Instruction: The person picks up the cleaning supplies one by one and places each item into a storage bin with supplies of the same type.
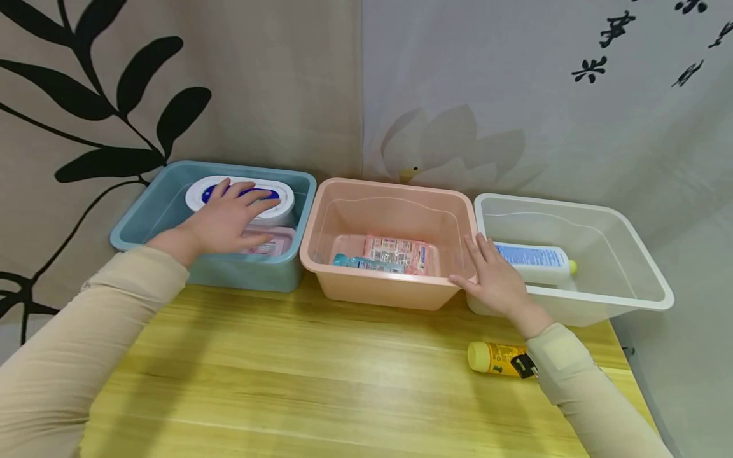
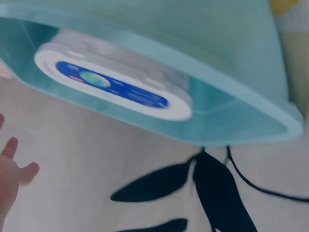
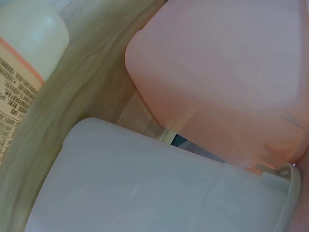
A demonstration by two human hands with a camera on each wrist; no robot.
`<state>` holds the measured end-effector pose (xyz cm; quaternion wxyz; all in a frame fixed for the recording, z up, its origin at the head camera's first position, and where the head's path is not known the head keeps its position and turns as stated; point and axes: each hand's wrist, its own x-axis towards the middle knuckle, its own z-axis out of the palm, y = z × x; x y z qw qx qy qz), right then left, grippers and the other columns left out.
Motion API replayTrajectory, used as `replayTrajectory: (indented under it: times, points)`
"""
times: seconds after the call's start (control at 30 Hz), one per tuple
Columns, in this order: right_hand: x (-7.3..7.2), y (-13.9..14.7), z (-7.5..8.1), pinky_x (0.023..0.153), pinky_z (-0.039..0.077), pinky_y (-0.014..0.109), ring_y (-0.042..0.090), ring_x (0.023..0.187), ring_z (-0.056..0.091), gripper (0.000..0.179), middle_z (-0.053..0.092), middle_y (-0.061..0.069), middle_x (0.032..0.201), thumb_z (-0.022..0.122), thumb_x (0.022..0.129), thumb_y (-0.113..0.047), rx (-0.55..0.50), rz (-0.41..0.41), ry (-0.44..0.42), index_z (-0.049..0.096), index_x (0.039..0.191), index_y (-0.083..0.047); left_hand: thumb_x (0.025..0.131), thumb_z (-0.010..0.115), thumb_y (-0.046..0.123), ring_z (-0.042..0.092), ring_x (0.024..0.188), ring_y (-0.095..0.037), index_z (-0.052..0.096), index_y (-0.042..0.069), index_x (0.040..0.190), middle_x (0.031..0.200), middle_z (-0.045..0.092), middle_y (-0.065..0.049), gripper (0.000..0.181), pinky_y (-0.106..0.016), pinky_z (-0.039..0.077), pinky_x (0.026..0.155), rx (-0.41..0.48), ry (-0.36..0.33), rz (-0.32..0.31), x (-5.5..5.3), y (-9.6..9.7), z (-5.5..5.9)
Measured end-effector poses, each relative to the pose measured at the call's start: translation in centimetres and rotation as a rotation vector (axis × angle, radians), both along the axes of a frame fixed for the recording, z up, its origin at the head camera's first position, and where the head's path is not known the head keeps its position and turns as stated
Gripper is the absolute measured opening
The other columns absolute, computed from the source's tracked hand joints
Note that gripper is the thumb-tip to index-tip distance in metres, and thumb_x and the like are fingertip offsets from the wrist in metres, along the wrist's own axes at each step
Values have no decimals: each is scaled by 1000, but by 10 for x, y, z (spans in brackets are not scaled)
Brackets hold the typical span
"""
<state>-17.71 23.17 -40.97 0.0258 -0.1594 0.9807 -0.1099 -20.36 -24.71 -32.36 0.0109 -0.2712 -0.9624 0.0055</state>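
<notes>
In the head view my left hand (image 1: 220, 219) is over the blue bin (image 1: 246, 277), its fingers spread. Below it in the bin are a white tub with a blue oval label on its lid (image 1: 280, 191) and a pink package (image 1: 280, 243), partly hidden by the hand. The left wrist view shows the tub's lid (image 2: 111, 87) and a few extended fingers at the left edge. My right hand (image 1: 498, 280) rests where the rims of the pink bin (image 1: 389, 289) and the white bin (image 1: 607, 299) meet, fingers fairly straight. It holds nothing.
Inside the pink bin lie a pink printed packet (image 1: 397, 251) and a blue tube (image 1: 366, 263). A white bottle with a blue label (image 1: 532, 257) lies in the white bin. A yellow bottle (image 1: 495, 358) lies on the wooden table (image 1: 343, 381), partly behind the right sleeve. Curtains hang behind.
</notes>
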Motion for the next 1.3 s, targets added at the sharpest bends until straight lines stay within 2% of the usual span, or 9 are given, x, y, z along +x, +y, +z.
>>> replayTrajectory:
  times: [0.17, 0.43, 0.7, 1.0, 1.13, 1.3]
  points:
    - [0, -1, 0, 111, 21, 58, 46, 141, 12, 89, 6, 23, 156, 44, 89, -62, -1, -4, 0, 9, 151, -9, 86, 58, 49, 19, 139, -39, 39, 16, 142, 148, 37, -14, 68, -65, 6, 110, 38, -48, 16, -1, 16, -9]
    - [1, -1, 1, 111, 21, 58, 46, 141, 12, 88, 8, 23, 155, 44, 89, -61, 0, 1, 8, 10, 151, -8, 88, 56, 47, 20, 139, -39, 40, 16, 142, 149, 36, -14, 65, -65, 5, 111, 90, -57, -4, 0, 35, -19]
    - [1, -1, 1, 111, 22, 58, 46, 141, 14, 89, 8, 24, 155, 44, 89, -62, 15, -1, 7, 10, 151, -9, 87, 57, 48, 19, 139, -39, 40, 16, 142, 148, 36, -13, 66, -65, 3, 111, 77, -36, 1, 4, 51, -24]
    - [0, 0, 0, 110, 22, 59, 47, 140, 15, 89, 9, 24, 155, 43, 89, -63, 7, 0, 19, 10, 151, -9, 88, 54, 50, 22, 137, -41, 41, 15, 142, 146, 39, -15, 65, -66, 4, 110, 88, 25, -38, 6, 61, -32]
    - [0, 0, 0, 110, 23, 59, 46, 141, 13, 89, 8, 23, 156, 43, 89, -64, 5, -4, 7, 9, 151, -10, 88, 55, 49, 22, 138, -42, 41, 14, 142, 147, 37, -16, 66, -67, 6, 110, 104, 46, -31, 7, 66, -39]
    - [0, 0, 0, 111, 21, 58, 45, 141, 12, 90, 6, 23, 156, 43, 89, -64, 8, -5, 0, 9, 151, -10, 90, 52, 50, 21, 139, -42, 37, 12, 144, 150, 32, -15, 67, -66, 8, 110, 128, 23, 0, 9, 71, -49]
